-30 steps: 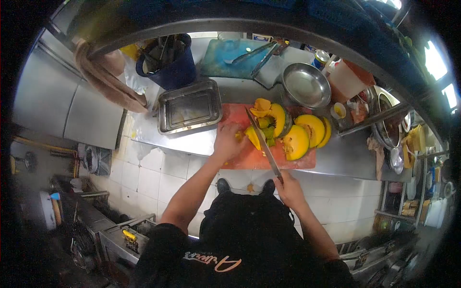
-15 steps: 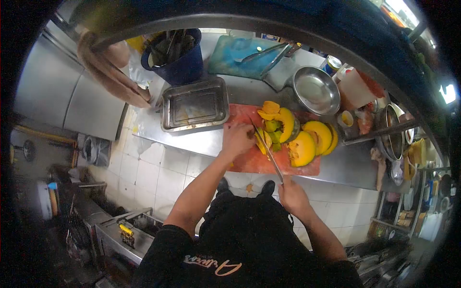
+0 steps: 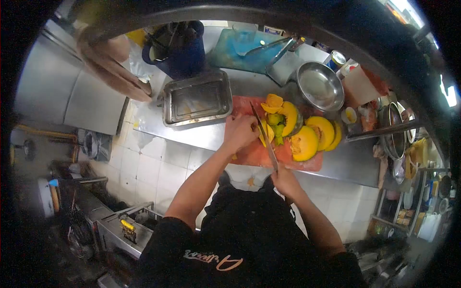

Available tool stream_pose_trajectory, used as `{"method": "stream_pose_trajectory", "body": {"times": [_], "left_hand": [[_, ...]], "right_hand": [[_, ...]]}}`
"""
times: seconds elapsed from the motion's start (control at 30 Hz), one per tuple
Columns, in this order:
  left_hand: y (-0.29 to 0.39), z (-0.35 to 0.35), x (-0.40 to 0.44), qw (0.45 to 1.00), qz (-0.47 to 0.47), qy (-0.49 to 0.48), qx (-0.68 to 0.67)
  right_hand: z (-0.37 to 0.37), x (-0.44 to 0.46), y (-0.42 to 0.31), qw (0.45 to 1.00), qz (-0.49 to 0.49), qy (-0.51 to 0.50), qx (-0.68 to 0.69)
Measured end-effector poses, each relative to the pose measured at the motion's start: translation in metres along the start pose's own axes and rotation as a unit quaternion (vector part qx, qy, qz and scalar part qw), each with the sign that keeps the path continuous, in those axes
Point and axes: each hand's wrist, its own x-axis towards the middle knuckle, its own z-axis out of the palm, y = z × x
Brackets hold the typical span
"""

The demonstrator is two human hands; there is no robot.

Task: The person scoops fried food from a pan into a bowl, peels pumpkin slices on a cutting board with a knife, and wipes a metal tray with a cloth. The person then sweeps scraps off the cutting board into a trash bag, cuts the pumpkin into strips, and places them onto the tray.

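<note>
In the head view my right hand (image 3: 285,182) is closed round the handle of a long kitchen knife (image 3: 270,152). The blade slants up and to the left over a red cutting board (image 3: 245,156). My left hand (image 3: 241,131) has its fingers curled against a yellow pumpkin piece (image 3: 263,135), close beside the blade. The fingertips are partly hidden. Right of the blade lie green peel scraps (image 3: 277,129) and a curved pumpkin wedge (image 3: 290,117). Larger cut pumpkin slices (image 3: 304,143) rest on the board's right side, some reaching past its edge.
A metal baking tray (image 3: 197,103) stands left of the board. Behind are a dark blue bucket (image 3: 185,60), a teal cutting board (image 3: 228,50) with tongs (image 3: 265,47), and a steel bowl (image 3: 321,86). A metal shelf bar (image 3: 384,131) juts in at the right.
The knife has turned steeper, and my right hand has shifted slightly left and up. My left hand stays at the pumpkin piece. The whole view has tilted a little.
</note>
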Motion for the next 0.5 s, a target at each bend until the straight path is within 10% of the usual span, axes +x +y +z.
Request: {"method": "stream_pose_trajectory", "body": {"times": [0.17, 0.3, 0.5], "left_hand": [[0.007, -0.017, 0.006, 0.997, -0.01, -0.078, -0.022], [0.0, 0.011, 0.006, 0.976, 0.217, -0.005, 0.03], [0.0, 0.006, 0.033, 0.967, 0.206, -0.143, 0.037]], "right_hand": [[-0.022, -0.025, 0.009, 0.988, -0.045, 0.091, 0.114], [-0.043, -0.047, 0.0, 0.977, -0.012, 0.134, 0.165], [-0.032, -0.058, 0.032, 0.967, -0.02, 0.148, 0.206]]}}
